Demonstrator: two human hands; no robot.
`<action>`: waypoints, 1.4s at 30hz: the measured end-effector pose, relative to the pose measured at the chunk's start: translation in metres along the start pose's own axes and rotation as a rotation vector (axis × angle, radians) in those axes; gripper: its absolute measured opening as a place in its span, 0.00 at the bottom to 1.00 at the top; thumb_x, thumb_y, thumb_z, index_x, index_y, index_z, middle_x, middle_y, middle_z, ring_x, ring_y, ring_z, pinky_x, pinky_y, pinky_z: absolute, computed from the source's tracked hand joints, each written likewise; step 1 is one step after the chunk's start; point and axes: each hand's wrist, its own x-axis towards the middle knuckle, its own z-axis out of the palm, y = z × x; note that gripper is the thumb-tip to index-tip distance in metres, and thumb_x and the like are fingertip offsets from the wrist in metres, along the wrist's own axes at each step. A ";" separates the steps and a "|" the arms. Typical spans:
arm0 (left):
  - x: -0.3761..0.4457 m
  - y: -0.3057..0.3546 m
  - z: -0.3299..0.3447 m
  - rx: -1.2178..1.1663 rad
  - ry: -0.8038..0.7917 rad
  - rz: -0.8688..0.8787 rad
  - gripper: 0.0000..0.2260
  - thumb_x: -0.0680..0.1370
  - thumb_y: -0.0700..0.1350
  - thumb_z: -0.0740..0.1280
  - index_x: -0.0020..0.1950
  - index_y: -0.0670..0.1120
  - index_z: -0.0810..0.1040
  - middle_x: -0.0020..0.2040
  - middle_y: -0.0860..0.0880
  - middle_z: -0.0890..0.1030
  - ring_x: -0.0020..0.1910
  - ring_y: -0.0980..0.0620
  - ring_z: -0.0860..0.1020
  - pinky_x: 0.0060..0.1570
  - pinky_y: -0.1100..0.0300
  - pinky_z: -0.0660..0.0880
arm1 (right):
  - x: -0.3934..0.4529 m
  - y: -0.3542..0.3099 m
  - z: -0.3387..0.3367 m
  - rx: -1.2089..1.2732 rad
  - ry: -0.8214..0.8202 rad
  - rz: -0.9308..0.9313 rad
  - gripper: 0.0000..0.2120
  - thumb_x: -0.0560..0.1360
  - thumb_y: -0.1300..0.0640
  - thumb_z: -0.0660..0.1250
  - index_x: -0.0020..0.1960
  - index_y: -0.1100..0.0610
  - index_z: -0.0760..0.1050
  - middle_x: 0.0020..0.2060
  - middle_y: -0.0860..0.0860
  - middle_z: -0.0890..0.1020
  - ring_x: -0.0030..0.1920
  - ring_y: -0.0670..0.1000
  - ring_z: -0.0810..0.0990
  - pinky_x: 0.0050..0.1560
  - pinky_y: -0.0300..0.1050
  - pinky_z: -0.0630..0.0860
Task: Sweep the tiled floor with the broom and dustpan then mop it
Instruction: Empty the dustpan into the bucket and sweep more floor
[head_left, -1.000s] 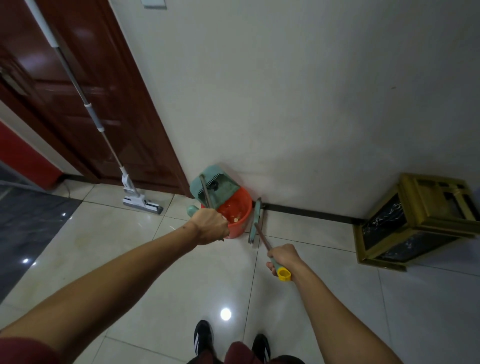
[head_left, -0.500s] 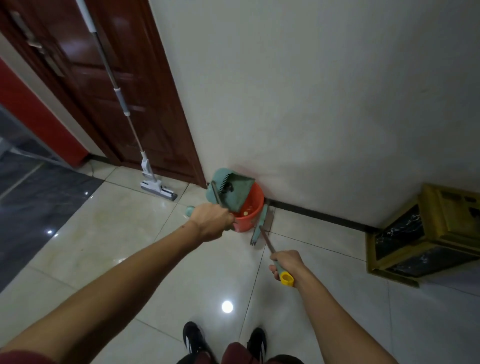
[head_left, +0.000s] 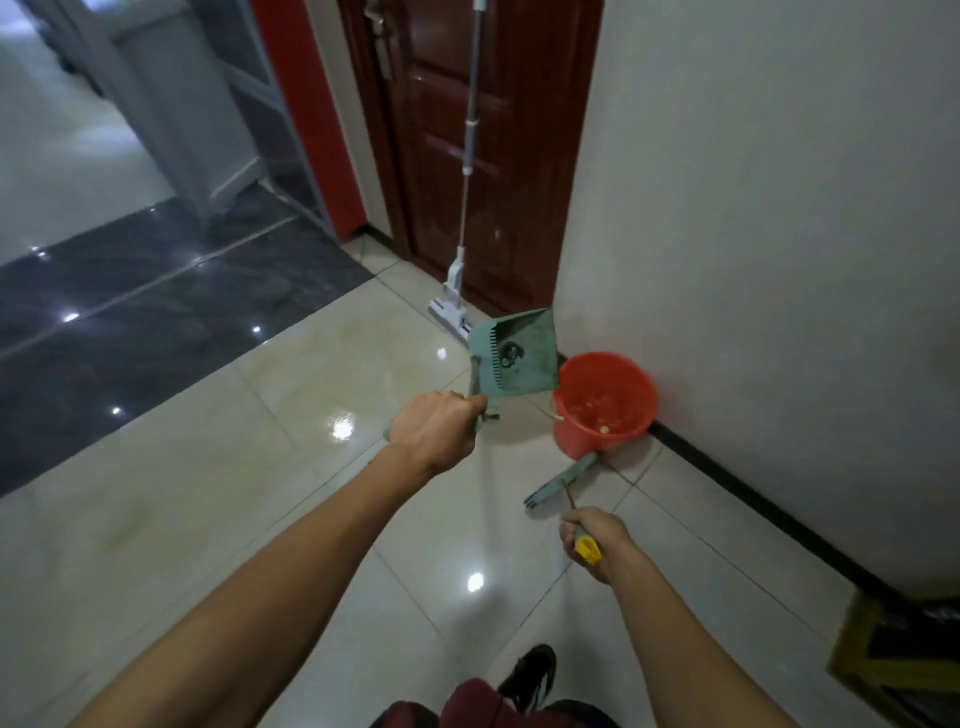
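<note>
My left hand (head_left: 434, 434) grips the handle of a green dustpan (head_left: 517, 358), which hangs in the air left of a red bucket (head_left: 602, 408). The bucket stands against the white wall and holds small scraps. My right hand (head_left: 595, 540) grips the yellow-capped handle end of a broom; its green head (head_left: 558, 480) rests on the tiles just in front of the bucket. A flat mop (head_left: 460, 291) leans upright against the dark wooden door beyond the dustpan.
Glossy cream tiles cover the floor, with a dark tiled strip (head_left: 156, 306) on the left. A black skirting runs along the wall on the right. A gold-framed box (head_left: 898, 660) sits at the lower right. My shoes (head_left: 527, 675) are at the bottom.
The dustpan has lifted off the bucket and swung left, away from it. The view has turned left, so the door and mop now stand straight ahead. The broom head has shifted slightly nearer.
</note>
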 end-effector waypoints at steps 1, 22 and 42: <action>-0.016 -0.012 0.001 -0.011 0.001 -0.039 0.13 0.80 0.45 0.63 0.64 0.53 0.78 0.51 0.46 0.85 0.43 0.41 0.83 0.35 0.55 0.72 | -0.004 0.007 0.011 -0.020 -0.012 0.001 0.06 0.75 0.73 0.63 0.50 0.66 0.72 0.31 0.58 0.73 0.22 0.49 0.71 0.21 0.36 0.70; -0.456 -0.192 0.073 -0.276 0.022 -0.899 0.13 0.79 0.49 0.62 0.61 0.58 0.80 0.45 0.46 0.83 0.42 0.42 0.81 0.41 0.52 0.80 | -0.124 0.227 0.234 -0.733 -0.328 0.027 0.04 0.77 0.71 0.62 0.51 0.71 0.72 0.35 0.62 0.77 0.30 0.52 0.76 0.20 0.36 0.71; -0.679 -0.220 0.094 -0.449 -0.055 -1.722 0.12 0.80 0.48 0.63 0.60 0.56 0.81 0.43 0.47 0.83 0.39 0.46 0.81 0.43 0.50 0.81 | -0.153 0.400 0.470 -1.389 -0.625 0.098 0.03 0.75 0.72 0.62 0.44 0.72 0.73 0.29 0.62 0.77 0.18 0.50 0.69 0.21 0.37 0.69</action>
